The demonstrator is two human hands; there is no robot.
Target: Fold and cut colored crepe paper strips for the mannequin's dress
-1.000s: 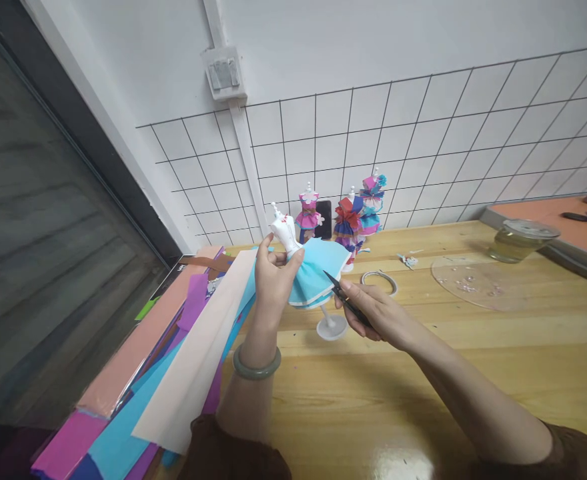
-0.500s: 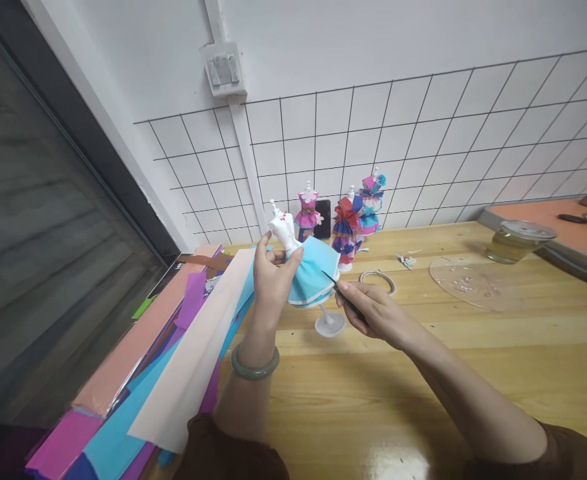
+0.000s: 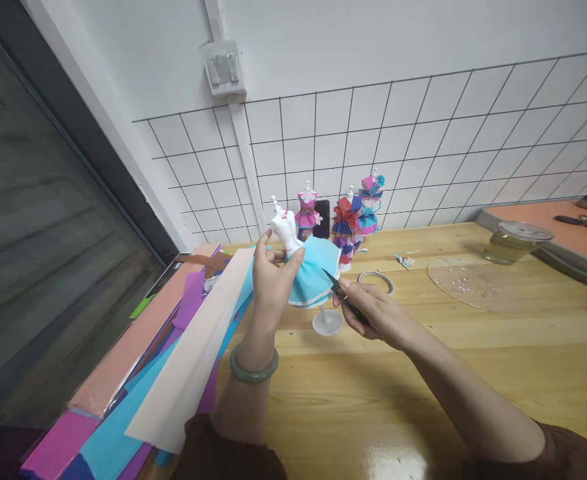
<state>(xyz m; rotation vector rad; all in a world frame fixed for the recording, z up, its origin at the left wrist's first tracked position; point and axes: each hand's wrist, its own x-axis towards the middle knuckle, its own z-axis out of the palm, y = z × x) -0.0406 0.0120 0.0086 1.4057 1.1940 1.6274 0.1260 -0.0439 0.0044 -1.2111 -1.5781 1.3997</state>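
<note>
A small white dress-form mannequin (image 3: 286,230) leans in my left hand (image 3: 274,272), which is closed round its waist. Around the waist spreads a light blue crepe-paper skirt (image 3: 309,277) with a white lower edge, and my left thumb presses on its gathered top. Below the skirt shows the mannequin's round white base (image 3: 328,323), tilted. My right hand (image 3: 366,308) is closed on slim black tweezers (image 3: 344,298). Their pointed tip lies against the front of the skirt, near its right edge.
Several dressed mannequins (image 3: 347,220) stand at the back by the wire grid. Crepe-paper sheets (image 3: 193,347) are piled on the left. Right of my hands are a tape roll (image 3: 376,282), a clear disc (image 3: 466,288) with small beads, and a jar (image 3: 516,241).
The black tweezers and right hand have shifted slightly, and more of the tweezers' length shows. My left hand keeps its hold on the mannequin; the view has moved a little.
</note>
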